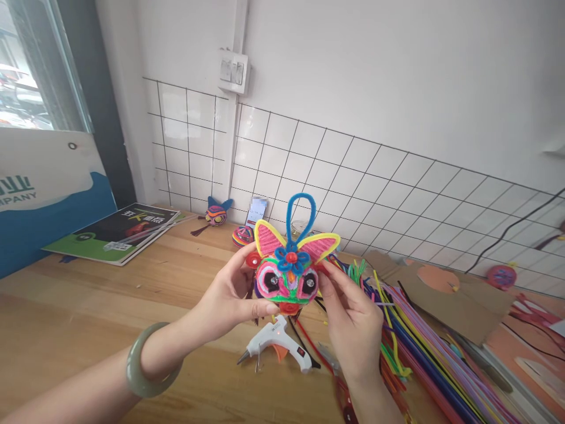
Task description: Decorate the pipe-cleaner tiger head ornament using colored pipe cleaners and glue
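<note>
Between my two hands, above the table, is a colourful pipe-cleaner animal head point(288, 284) with pink, yellow-edged ears, a blue flower, dark eyes and a blue loop on top. My left hand point(233, 291) grips its left side, thumb along the lower edge; a green bangle point(139, 359) circles that wrist. My right hand point(351, 312) pinches the right side near the ear, its fingertips partly hidden behind the head. Below it on the table lies a white glue gun point(278, 341), nozzle pointing left.
Bundles of pipe cleaners point(435, 347) and cardboard point(445, 300) cover the right side. Red-handled scissors point(342, 391) lie by my right wrist. Magazines point(128, 232) are at the left. Along the wall stand another animal head point(216, 212), a striped ball point(242, 236) and a phone point(257, 211).
</note>
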`<state>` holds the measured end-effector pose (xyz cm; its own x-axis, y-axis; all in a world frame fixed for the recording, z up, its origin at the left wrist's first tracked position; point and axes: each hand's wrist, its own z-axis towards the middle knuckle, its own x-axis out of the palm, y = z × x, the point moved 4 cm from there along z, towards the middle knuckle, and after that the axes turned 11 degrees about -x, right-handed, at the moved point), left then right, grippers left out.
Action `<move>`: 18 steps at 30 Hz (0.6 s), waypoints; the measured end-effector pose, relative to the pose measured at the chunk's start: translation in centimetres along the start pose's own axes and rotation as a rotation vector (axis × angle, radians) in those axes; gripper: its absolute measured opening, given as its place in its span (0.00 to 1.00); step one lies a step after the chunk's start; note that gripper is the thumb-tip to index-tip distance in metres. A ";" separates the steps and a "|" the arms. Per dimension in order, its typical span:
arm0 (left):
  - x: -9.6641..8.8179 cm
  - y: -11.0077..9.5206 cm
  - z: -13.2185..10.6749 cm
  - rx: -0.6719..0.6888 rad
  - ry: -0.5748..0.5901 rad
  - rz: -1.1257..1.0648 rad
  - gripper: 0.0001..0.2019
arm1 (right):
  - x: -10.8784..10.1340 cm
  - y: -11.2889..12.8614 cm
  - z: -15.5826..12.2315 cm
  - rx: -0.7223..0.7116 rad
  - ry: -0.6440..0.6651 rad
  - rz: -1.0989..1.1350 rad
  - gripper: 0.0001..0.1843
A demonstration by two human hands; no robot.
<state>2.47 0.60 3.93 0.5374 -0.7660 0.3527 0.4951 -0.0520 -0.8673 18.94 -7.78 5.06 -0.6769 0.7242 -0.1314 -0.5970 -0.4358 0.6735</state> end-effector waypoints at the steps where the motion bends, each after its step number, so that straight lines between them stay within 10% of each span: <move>1: 0.0 0.0 0.0 0.000 -0.005 0.003 0.37 | 0.0 0.0 0.0 0.002 -0.001 0.000 0.12; 18: -0.5 0.5 -0.2 -0.041 -0.038 0.008 0.41 | 0.0 0.3 0.1 -0.066 0.005 -0.039 0.12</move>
<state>2.35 0.82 3.22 0.5669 -0.7417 0.3585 0.4631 -0.0730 -0.8833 18.84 -7.87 5.34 -0.6545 0.7388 -0.1606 -0.6501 -0.4416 0.6183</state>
